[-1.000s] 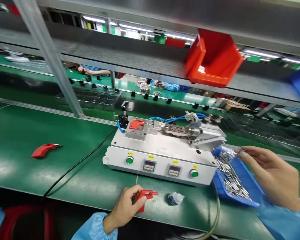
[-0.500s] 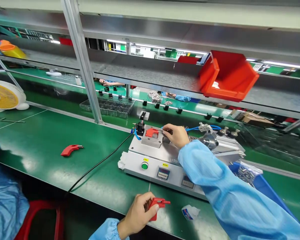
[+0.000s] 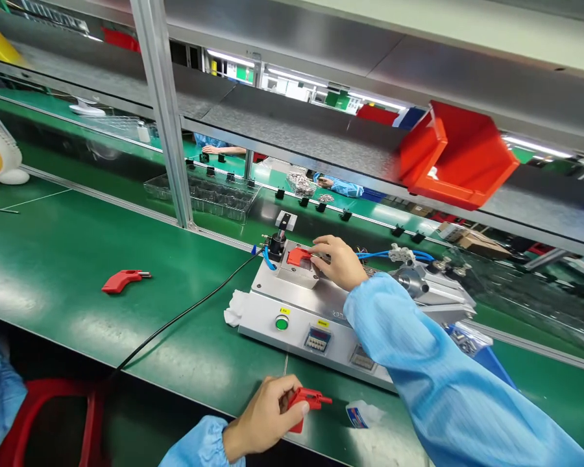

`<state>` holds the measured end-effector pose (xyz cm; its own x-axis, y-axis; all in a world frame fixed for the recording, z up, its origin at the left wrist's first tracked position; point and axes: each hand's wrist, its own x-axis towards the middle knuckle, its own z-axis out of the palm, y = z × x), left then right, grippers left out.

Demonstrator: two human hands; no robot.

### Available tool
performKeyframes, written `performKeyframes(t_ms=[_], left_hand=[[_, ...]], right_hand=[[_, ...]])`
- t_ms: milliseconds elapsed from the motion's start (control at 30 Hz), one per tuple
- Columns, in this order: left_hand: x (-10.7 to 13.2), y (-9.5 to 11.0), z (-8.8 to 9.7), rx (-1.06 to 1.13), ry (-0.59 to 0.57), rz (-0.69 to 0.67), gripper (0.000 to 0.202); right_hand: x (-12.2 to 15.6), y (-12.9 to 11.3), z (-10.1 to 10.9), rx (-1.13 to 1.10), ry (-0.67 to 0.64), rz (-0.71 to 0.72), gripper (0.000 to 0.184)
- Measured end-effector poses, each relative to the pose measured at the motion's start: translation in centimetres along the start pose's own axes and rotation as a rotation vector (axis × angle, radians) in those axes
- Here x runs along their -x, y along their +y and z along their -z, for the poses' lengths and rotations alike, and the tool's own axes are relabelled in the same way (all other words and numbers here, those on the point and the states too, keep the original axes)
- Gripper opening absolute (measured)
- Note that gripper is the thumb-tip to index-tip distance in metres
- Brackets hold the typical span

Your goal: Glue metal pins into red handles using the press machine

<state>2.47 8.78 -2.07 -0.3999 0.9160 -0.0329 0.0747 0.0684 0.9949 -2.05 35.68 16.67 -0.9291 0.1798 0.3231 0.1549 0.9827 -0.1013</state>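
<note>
My left hand (image 3: 267,415) grips a red plastic gun-shaped part (image 3: 312,397) over the bench's front edge; its narrow end points right. Another red plastic part (image 3: 298,256) sits in the metal block (image 3: 296,275) on top of a grey bench machine (image 3: 292,299). My right hand (image 3: 339,263) reaches over the machine, thumb and fingertips closed at the right end of that seated part. The fingers hide what lies between them there. A third red part (image 3: 124,280), with a metal pin at its end, lies on the green bench to the left.
A green button (image 3: 281,323) and counters are on the machine's front panel. A black cable (image 3: 189,301) crosses the bench. A small white packet (image 3: 363,415) lies at the front. Behind my right sleeve is a blue bin (image 3: 494,366). A red bin (image 3: 467,162) hangs above.
The view has shifted and tilted slightly. My right fingertips have come closer to the red part in the block. My left hand still holds its red part in about the same place.
</note>
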Motion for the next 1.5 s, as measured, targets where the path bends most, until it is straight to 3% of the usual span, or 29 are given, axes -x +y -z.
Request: performKeyframes(t_ms=[167, 367, 467, 567, 667, 767, 933, 1000, 1100, 1267, 1367, 1500], left_hand=[[-0.2, 0.0, 0.2, -0.007, 0.005, -0.021, 0.024], [-0.2, -0.6, 0.1, 0.034, 0.004, -0.019, 0.029], [-0.2, -1.2, 0.1, 0.126, -0.014, -0.018, 0.034], [-0.1, -1.7, 0.2, 0.194, -0.024, -0.013, 0.038], [0.0, -1.9, 0.2, 0.225, -0.029, -0.007, 0.04], [0.1, -1.9, -0.1, 0.257, -0.03, -0.006, 0.043], [0.6, -1.3, 0.7, 0.274, 0.015, 0.039, 0.049], [0.4, 0.1, 2.1, 0.227, 0.083, -0.016, 0.049], [-1.3, 4.0, 5.3, 0.098, 0.232, -0.188, 0.046], [-8.9, 12.6, 10.3, -0.266, 0.4, -0.503, 0.031], [-13.6, 15.8, 11.3, -0.573, 0.428, -0.511, 0.024], [-16.4, 16.6, 11.3, -0.907, 0.399, -0.36, 0.024]], right_hand=[[-2.9, -0.5, -0.6, 0.009, -0.118, 0.055, 0.007], [-2.7, -0.6, 2.4, -0.135, 0.13, -0.009, 0.009], [0.4, -0.8, 4.3, -0.207, 0.104, -0.03, 0.013], [5.2, -0.7, 5.0, -0.241, 0.031, -0.048, 0.016], [9.7, -0.1, 4.4, -0.215, -0.017, -0.099, 0.016], [12.4, 0.6, 3.3, -0.192, -0.048, -0.15, 0.013], [14.8, 1.0, 3.0, -0.15, 0.088, -0.185, 0.019], [16.1, 1.0, 3.1, -0.115, 0.153, -0.192, 0.022], [18.1, 1.2, 2.8, -0.073, 0.197, -0.207, 0.025], [19.6, 1.5, 1.7, -0.071, 0.213, -0.196, 0.028], [19.8, 1.4, 1.5, -0.086, 0.234, -0.208, 0.028], [20.3, 1.3, 1.5, -0.112, 0.245, -0.212, 0.029]])
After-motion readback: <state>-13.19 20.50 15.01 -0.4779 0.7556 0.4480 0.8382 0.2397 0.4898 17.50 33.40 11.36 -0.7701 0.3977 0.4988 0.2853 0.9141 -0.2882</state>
